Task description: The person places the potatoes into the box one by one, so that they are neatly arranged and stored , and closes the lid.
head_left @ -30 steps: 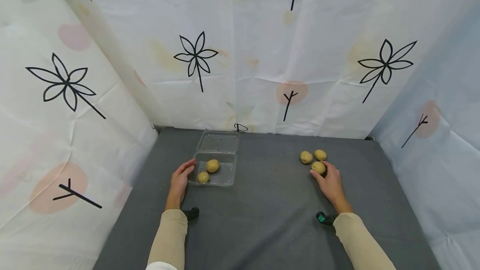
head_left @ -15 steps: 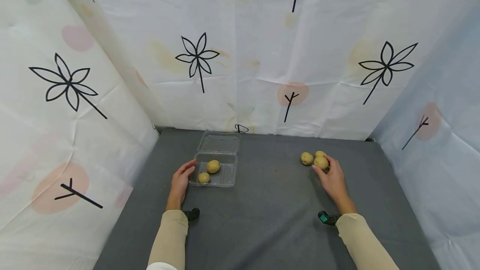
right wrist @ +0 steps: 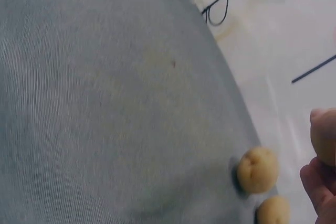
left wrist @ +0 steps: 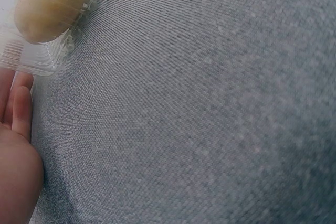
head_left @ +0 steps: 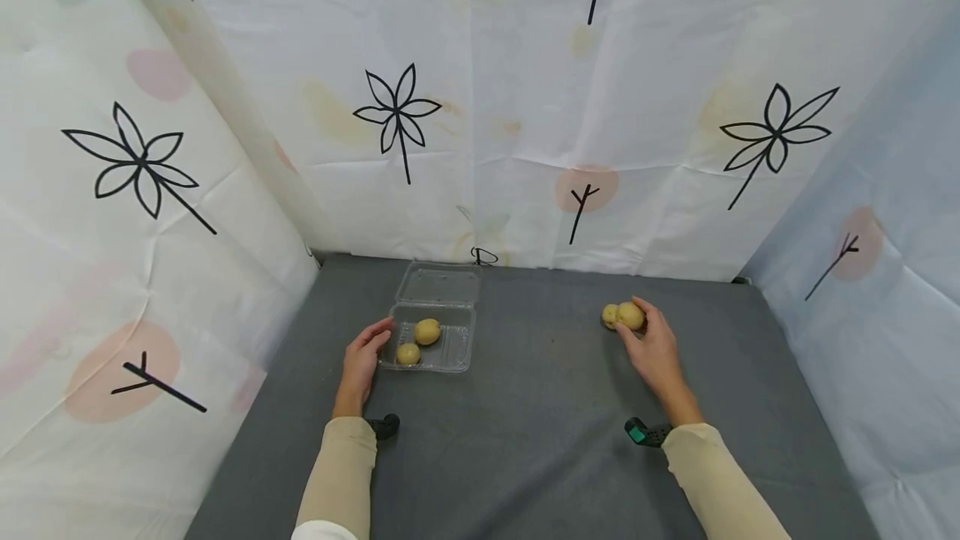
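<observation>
the held potato (head_left: 631, 316) is smooth, rounded, yellowish.

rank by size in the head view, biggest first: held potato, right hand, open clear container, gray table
Largest to smallest, as they look there:
1. gray table
2. open clear container
3. right hand
4. held potato

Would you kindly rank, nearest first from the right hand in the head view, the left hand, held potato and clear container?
1. Held potato: in the right hand.
2. Clear container: on the left.
3. Left hand: at container's left edge.
</observation>
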The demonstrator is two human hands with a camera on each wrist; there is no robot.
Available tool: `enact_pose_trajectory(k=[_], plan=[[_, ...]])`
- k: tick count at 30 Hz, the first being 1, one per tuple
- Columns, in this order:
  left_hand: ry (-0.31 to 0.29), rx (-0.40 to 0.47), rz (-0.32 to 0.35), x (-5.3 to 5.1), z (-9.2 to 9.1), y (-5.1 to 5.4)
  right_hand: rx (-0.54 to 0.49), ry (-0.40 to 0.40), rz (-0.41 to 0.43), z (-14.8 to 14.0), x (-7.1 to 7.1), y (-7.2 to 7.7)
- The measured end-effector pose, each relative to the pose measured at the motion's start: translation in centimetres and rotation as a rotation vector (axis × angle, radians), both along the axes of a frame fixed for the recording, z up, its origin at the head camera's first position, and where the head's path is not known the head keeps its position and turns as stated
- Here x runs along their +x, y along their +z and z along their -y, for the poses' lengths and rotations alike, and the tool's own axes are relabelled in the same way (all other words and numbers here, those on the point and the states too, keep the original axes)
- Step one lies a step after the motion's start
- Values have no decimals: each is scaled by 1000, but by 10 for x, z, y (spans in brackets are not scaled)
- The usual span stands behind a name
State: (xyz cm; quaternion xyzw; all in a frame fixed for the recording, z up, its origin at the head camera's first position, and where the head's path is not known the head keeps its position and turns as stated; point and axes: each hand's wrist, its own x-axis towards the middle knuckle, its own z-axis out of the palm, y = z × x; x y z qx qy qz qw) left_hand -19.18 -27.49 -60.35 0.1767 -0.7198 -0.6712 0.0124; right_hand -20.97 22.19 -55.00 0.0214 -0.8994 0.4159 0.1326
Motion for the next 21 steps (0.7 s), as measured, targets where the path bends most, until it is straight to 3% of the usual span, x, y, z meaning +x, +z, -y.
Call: enact_pose_trajectory(k=[9,21], plan=[[1,-16,-25,-1,1,1,-31,48,1,20,0,6],[1,-16,-5,1,0,0,-77,114,-41,43,3,7]])
